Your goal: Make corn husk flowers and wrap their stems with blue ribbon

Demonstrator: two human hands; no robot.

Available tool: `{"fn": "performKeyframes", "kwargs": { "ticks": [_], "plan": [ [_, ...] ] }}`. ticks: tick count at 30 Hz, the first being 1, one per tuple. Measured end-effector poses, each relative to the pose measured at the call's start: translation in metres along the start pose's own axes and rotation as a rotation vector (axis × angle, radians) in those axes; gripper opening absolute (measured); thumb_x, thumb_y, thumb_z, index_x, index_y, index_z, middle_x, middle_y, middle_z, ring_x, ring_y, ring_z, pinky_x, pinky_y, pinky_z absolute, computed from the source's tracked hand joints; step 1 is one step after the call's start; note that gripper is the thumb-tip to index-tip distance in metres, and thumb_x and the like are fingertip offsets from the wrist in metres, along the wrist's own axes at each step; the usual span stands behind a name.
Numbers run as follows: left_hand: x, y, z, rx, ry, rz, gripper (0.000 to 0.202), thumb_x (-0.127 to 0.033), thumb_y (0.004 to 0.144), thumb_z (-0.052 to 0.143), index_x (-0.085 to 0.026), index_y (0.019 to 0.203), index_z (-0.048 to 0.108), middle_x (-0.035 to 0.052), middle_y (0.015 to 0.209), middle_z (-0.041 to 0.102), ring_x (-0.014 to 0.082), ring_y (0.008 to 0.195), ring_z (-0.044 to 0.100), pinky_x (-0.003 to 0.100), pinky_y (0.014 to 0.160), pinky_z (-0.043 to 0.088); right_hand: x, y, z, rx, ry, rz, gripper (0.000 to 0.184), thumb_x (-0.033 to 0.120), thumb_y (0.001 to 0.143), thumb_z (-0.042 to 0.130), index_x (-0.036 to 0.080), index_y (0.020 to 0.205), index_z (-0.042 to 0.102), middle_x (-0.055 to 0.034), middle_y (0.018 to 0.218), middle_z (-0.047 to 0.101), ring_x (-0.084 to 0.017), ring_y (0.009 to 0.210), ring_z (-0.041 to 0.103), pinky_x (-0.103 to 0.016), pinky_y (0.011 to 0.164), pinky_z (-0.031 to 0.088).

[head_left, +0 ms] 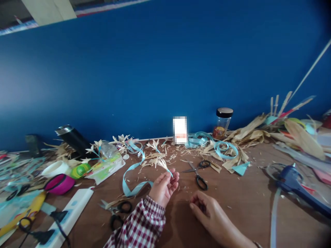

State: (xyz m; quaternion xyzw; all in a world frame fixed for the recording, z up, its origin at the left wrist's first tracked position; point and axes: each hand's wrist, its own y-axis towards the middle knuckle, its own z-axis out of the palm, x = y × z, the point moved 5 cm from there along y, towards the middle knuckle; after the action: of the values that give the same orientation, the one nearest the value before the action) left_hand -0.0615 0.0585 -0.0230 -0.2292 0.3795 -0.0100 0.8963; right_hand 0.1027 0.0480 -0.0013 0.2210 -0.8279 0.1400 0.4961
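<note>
My left hand [164, 186], in a red and white checked sleeve, is raised over the brown table [238, 203]. Its fingers pinch a small straw flower [163, 163] on a light blue stem, with the dried petals pointing up and left. A light blue ribbon [132, 179] curls on the table just to the left of that hand. My right hand [207, 210] rests on the table to the right with its fingers curled under; I cannot make out anything in them. Black-handled scissors [198, 172] lie just beyond both hands.
Dried husk strips and scraps [245, 137], ribbon coils [224, 148] and a black-lidded jar [222, 123] lie along the blue wall. A blue glue gun [294, 182] is at the right. A second pair of scissors [117, 210], a power strip [71, 212], tape rolls and a black flask [73, 138] are at the left.
</note>
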Motion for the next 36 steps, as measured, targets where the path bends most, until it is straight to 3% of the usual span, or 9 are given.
{"fn": "performKeyframes", "kwargs": {
  "ticks": [8,17,28,33,36],
  "plan": [
    [-0.007,0.001,-0.008,-0.043,0.017,0.083,0.019,-0.017,0.071,0.070,-0.013,0.090,0.068,0.0087,0.088,0.069,0.0129,0.075,0.064,0.023,0.064,0.052,-0.005,-0.002,0.004,0.005,-0.026,0.013,0.012,0.029,0.081,0.049,0.020,0.076,0.053,-0.0003,0.063,0.057,-0.015,0.057,0.051,-0.024,0.053,0.038],
    [-0.009,0.005,-0.021,-0.098,0.403,0.331,0.033,-0.040,0.060,0.076,-0.012,0.076,0.071,0.0041,0.061,0.066,0.0097,0.052,0.057,0.021,0.053,0.046,-0.004,-0.004,0.002,-0.011,0.040,0.036,0.015,0.032,0.083,0.048,0.019,0.077,0.052,0.0007,0.063,0.053,-0.014,0.057,0.047,-0.023,0.053,0.036],
    [-0.011,0.002,-0.018,-0.104,0.531,0.385,0.034,-0.045,0.060,0.074,-0.012,0.063,0.065,0.0009,0.050,0.059,0.0087,0.047,0.050,0.019,0.046,0.036,0.000,-0.005,0.000,-0.019,0.064,0.071,0.018,0.034,0.085,0.046,0.017,0.081,0.051,0.0005,0.066,0.053,-0.013,0.059,0.047,-0.022,0.053,0.036],
    [-0.007,0.000,-0.016,-0.077,0.480,0.369,0.030,-0.040,0.059,0.076,-0.012,0.064,0.067,0.0000,0.049,0.059,0.0069,0.046,0.049,0.017,0.047,0.037,-0.001,-0.005,0.000,-0.013,0.056,0.076,0.018,0.033,0.085,0.046,0.017,0.081,0.052,0.0006,0.066,0.053,-0.013,0.059,0.046,-0.022,0.053,0.036],
    [-0.004,0.001,-0.014,-0.083,0.330,0.296,0.027,-0.034,0.055,0.080,-0.011,0.064,0.068,0.0002,0.051,0.061,0.0061,0.046,0.051,0.016,0.046,0.040,-0.002,-0.004,0.001,-0.011,0.035,0.058,0.017,0.032,0.085,0.045,0.017,0.079,0.052,0.0007,0.065,0.053,-0.013,0.059,0.046,-0.022,0.054,0.036]
  ]
}}
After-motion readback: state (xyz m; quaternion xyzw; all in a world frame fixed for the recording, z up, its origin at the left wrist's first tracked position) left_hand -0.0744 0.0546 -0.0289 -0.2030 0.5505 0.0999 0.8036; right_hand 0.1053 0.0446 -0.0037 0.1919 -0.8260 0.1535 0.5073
